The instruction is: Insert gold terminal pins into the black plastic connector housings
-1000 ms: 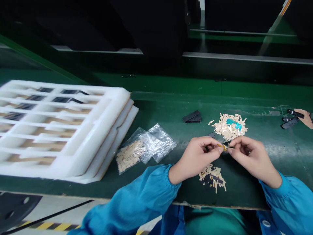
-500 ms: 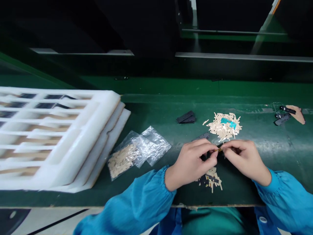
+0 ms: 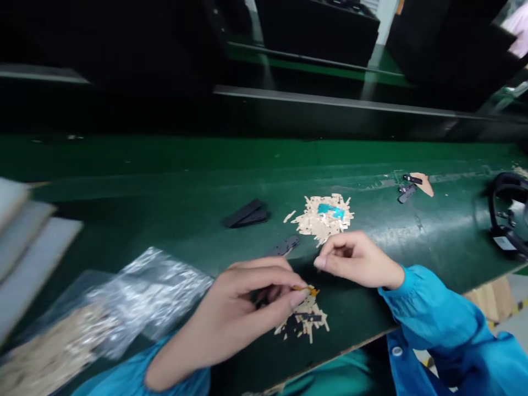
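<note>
Between thumb and forefinger, my left hand [image 3: 247, 308] pinches a small orange-yellow flexible strip [image 3: 311, 290]. It hovers over a small heap of beige and dark scraps [image 3: 307, 324] near the table edge. My right hand [image 3: 355, 258] is apart from it, thumb and fingertips pressed together; whatever they hold, if anything, is too small to make out. Just behind the right hand lies a larger pile of beige flat pieces [image 3: 313, 220] with a teal piece [image 3: 330, 211] on top. A dark flat part [image 3: 284, 245] rests beyond my left hand.
Stacked black flat parts [image 3: 247, 213] lie at mid-table. Clear plastic bags [image 3: 165, 291] with beige pieces and white foam trays [image 3: 37, 264] are at left. Black clips [image 3: 407, 192] lie beside a brown scrap [image 3: 424, 184] at right, with a black headband-like object [image 3: 507, 214] farther right.
The view has swung to the right. My hands, together at the orange-yellow piece before, have separated; the left holds the piece above the small scrap heap.
</note>
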The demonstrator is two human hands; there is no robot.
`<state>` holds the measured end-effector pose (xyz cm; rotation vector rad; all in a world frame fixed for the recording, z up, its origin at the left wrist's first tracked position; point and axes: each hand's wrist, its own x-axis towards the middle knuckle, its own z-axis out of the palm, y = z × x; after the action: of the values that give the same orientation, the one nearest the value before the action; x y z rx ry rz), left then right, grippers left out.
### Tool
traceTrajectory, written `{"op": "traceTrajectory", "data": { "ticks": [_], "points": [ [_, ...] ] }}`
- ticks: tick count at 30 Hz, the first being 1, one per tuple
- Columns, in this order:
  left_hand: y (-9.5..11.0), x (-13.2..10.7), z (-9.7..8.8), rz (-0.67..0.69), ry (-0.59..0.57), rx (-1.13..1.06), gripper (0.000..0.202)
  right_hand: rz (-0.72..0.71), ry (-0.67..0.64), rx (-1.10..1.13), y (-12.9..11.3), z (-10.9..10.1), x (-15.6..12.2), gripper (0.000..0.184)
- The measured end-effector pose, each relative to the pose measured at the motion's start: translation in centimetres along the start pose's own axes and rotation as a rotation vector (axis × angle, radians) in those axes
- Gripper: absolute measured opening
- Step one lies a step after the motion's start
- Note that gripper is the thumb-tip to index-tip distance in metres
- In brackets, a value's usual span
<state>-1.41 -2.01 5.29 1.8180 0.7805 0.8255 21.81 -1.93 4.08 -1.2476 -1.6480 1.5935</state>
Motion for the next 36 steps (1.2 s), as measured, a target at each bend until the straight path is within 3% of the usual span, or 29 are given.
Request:
{"op": "traceTrajectory", "data": {
  "ticks": [2, 4, 9, 19, 26, 30, 32, 36],
  "points": [
    [-0.3, 0.0, -0.1, 0.003, 0.032, 0.051, 0.009, 0.075, -0.233, 0.321, -0.2, 0.4, 0.2, 0.04],
    [-0.5, 0.0, 0.0, -0.009, 0.07, 0.115, 0.009, 0.134, -0.322, 0.478, -0.1, 0.7, 0.2, 0.038],
    [-0.8, 0.1, 0.5, -0.047, 0.118, 0.191, 0.022, 0.188, -0.273, 0.61, 1.0, 0.9, -0.1, 0.032],
    [-1.2, 0.2, 1.0, -0.137, 0.118, 0.155, 0.035, 0.202, -0.371, 0.689, 1.4, 0.7, -0.2, 0.028],
    [-1.2, 0.2, 0.9, -0.231, 0.089, 0.075, 0.023, 0.221, -0.255, 0.617, 1.6, 0.9, -0.3, 0.028],
    [-0.8, 0.3, 0.9, -0.325, 0.016, -0.194, 0.013, 0.178, -0.065, 0.589, 1.4, 1.2, -0.5, 0.026],
    [-0.8, 0.4, 1.1, -0.367, 0.007, -0.332, 0.016, 0.156, -0.001, 0.577, 1.2, 1.4, -0.6, 0.024],
    [-1.2, 0.5, 1.7, -0.428, 0.026, -0.447, 0.026, 0.155, -0.02, 0.609, 0.9, 1.7, -0.8, 0.024]
  ]
}}
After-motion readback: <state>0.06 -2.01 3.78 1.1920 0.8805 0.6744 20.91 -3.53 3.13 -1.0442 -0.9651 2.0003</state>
